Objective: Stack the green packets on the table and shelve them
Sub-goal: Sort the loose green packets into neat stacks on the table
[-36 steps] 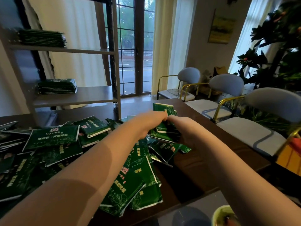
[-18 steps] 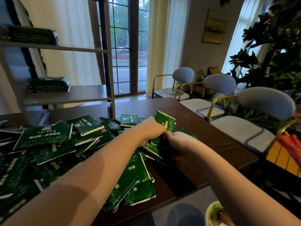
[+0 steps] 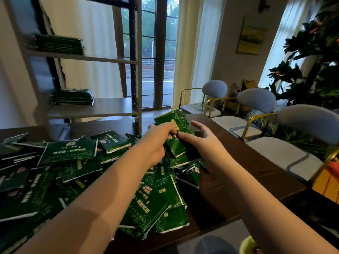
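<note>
Loose green packets (image 3: 69, 167) lie heaped over the left and middle of the dark wooden table (image 3: 238, 171). My left hand (image 3: 157, 142) grips a small bundle of green packets (image 3: 178, 123), lifted above the heap and tilted on edge. My right hand (image 3: 200, 140) is against the bundle's right side, its thumb tip touching the packets and its fingers spread apart. At the table's far left stands the shelf unit (image 3: 110, 109). One neat stack of packets (image 3: 72, 97) rests on its middle board and another stack (image 3: 58, 44) on the upper board.
Three grey chairs with gold frames (image 3: 256, 101) line the table's right side. A large leafy plant (image 3: 315, 70) fills the right background. A window (image 3: 150, 57) with curtains is behind the shelf. A yellow-green rim (image 3: 247, 244) shows at the bottom edge.
The bundle has risen from the heap and moved toward the shelf in my left hand. My right hand has loosened from gripping it to spread fingers beside it.
</note>
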`<move>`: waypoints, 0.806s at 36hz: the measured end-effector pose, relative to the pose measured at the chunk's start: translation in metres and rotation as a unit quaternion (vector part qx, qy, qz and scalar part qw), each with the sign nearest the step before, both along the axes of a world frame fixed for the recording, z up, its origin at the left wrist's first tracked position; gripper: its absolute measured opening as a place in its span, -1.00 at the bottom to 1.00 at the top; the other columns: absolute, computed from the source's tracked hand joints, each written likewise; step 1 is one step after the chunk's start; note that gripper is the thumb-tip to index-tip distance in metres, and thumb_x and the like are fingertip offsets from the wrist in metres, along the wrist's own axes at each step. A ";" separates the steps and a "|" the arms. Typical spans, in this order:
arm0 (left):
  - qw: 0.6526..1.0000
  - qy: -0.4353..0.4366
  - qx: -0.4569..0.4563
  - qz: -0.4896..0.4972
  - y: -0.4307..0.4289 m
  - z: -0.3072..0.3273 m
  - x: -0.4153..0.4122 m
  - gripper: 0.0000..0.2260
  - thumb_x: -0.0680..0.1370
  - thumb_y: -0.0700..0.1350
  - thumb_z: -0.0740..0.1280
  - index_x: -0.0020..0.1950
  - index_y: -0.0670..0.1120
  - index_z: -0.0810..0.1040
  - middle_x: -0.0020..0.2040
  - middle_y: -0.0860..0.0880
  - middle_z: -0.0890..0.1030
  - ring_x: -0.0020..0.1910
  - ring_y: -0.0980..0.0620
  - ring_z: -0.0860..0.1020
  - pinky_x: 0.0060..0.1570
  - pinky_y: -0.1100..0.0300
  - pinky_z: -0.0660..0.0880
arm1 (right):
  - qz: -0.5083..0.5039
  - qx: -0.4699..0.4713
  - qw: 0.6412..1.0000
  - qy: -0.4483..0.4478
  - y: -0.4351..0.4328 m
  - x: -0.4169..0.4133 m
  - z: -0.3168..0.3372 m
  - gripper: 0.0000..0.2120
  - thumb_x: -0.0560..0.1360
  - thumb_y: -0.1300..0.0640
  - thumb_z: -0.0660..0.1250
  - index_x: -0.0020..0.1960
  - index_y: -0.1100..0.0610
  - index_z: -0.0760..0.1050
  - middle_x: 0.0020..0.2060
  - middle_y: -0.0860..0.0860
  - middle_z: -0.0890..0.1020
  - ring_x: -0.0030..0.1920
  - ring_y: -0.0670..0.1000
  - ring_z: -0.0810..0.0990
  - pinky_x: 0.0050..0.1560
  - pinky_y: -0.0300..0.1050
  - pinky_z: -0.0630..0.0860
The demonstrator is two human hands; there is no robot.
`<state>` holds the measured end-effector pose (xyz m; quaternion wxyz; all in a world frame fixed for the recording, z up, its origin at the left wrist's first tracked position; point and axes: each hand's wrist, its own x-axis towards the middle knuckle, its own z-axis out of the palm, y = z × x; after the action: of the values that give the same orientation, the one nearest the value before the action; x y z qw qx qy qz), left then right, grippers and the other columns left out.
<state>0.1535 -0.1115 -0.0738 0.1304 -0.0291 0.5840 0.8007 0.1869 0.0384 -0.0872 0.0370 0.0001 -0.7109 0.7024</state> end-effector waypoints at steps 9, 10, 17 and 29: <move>0.974 0.056 0.165 0.142 -0.048 -0.009 0.007 -0.37 0.28 -0.31 0.33 0.37 -0.16 0.40 0.18 -0.34 0.59 0.07 -0.28 0.65 -0.11 -0.15 0.64 | 0.113 -0.186 0.971 -0.100 -0.066 0.000 -0.009 -0.58 0.49 0.13 0.45 0.29 0.27 0.53 0.13 0.23 0.66 0.10 0.21 0.65 0.11 0.08 0.55; 0.977 0.059 0.157 0.133 -0.054 -0.011 0.009 -0.38 0.29 -0.33 0.34 0.37 -0.18 0.40 0.16 -0.32 0.61 0.07 -0.26 0.66 -0.09 -0.12 0.64 | 0.122 -0.195 0.969 -0.093 -0.072 0.000 -0.011 -0.58 0.49 0.18 0.44 0.30 0.29 0.52 0.15 0.26 0.65 0.11 0.24 0.64 0.13 0.11 0.54; 0.993 0.113 -0.017 0.027 -0.126 -0.017 0.021 -0.45 0.43 -0.40 0.44 0.38 -0.18 0.42 0.20 -0.19 0.65 0.15 -0.14 0.65 0.22 -0.05 0.55 | 0.121 -0.122 0.985 -0.013 -0.064 -0.009 -0.016 -0.47 0.34 0.32 0.52 0.28 0.21 0.48 0.08 0.21 0.68 0.08 0.26 0.67 0.13 0.20 0.59; 0.940 0.205 -0.273 -0.002 -0.096 -0.035 0.034 -0.08 0.42 -0.31 0.52 0.55 0.15 0.03 0.10 0.21 0.42 0.06 0.15 0.54 -0.06 0.34 0.49 | 0.132 -0.007 0.991 -0.009 -0.061 -0.009 -0.025 -0.42 0.36 0.51 0.36 0.31 0.14 0.40 0.07 0.21 0.67 0.06 0.21 0.68 0.10 0.19 0.61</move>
<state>0.1876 -0.2071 -0.1089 -0.0034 0.1028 0.7946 0.5984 0.1775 -0.0225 -0.1118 -0.0625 0.0873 -0.6998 0.7062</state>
